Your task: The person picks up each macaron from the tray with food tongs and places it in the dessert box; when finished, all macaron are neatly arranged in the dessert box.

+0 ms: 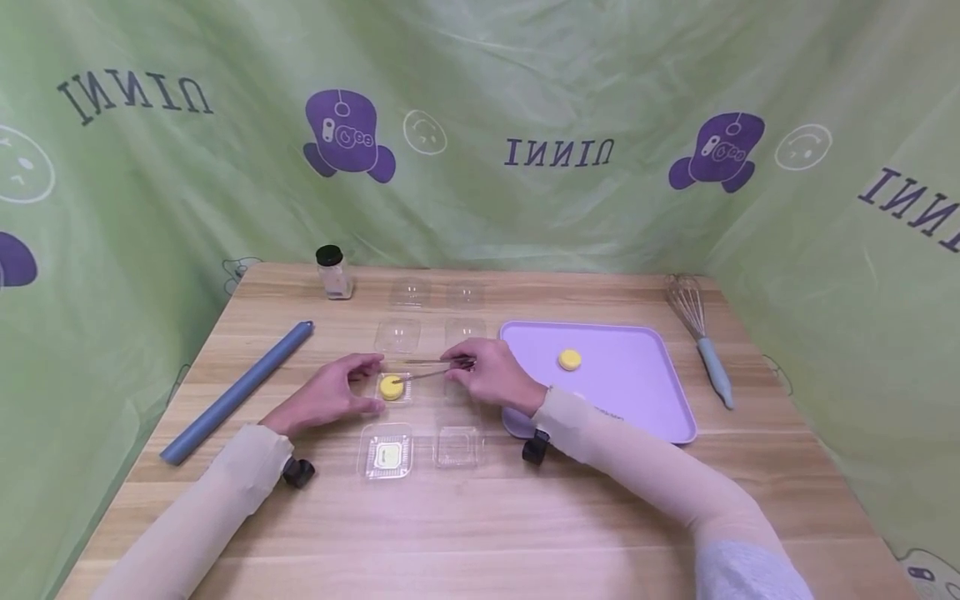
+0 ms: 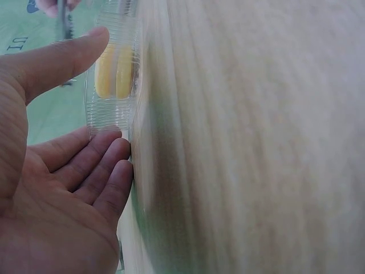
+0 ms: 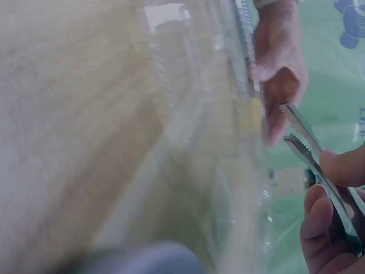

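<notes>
A round yellow macaron [image 1: 391, 387] sits in a small clear plastic box [image 1: 407, 393] left of the table's middle. My left hand [image 1: 326, 396] curves loosely around this box from the left, thumb on the near side and fingers on the far side. In the left wrist view the relaxed fingertips [image 2: 117, 140] touch the box's edge. My right hand [image 1: 491, 372] holds metal tongs [image 1: 427, 375] over the box from the right. The serrated tips stand apart, and one arm of the tongs overlaps the macaron in the head view; contact cannot be told.
A second yellow macaron [image 1: 570, 359] lies on the purple tray [image 1: 622, 396] at right. Several clear plastic boxes [image 1: 457, 447] stand around my hands, one with a label [image 1: 387, 455]. A blue rolling pin [image 1: 238, 392], a black-lidded jar [image 1: 335, 280] and a whisk [image 1: 714, 369] lie farther out.
</notes>
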A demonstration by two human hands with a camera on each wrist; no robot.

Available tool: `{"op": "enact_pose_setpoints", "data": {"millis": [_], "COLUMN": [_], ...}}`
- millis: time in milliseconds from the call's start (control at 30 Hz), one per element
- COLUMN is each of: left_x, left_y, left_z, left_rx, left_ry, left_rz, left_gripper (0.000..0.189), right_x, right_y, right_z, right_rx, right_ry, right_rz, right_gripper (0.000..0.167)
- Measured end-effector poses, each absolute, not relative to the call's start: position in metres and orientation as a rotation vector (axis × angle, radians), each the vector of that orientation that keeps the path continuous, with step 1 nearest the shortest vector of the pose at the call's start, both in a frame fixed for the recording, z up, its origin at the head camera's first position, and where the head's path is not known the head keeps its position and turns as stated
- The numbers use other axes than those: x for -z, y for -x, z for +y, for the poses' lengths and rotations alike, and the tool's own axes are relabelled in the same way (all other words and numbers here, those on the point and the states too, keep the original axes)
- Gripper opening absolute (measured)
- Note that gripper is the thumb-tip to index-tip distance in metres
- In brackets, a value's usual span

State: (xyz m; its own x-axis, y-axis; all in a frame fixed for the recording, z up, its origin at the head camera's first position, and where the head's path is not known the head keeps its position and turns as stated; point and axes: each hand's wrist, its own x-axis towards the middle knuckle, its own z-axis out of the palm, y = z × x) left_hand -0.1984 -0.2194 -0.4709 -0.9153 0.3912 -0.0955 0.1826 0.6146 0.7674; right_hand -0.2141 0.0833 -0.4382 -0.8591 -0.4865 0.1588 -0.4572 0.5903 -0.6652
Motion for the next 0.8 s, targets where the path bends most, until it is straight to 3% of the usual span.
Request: {"op": "enact_pose_setpoints", "data": {"millis": [800], "left_x": [0.471], "left_y": [0.2], "left_z": [-0.219], "left_rx": [-1.172], "left_ry": [-0.477], "left_rz": [2.6], "left_gripper": [0.088], "right_x": [0.41], "right_y": [0.232], "right_z": [0.2], "right_rx": [1.412], "right_ry": [0.384], "right_rz": [2.935], "right_gripper": [0.027]}}
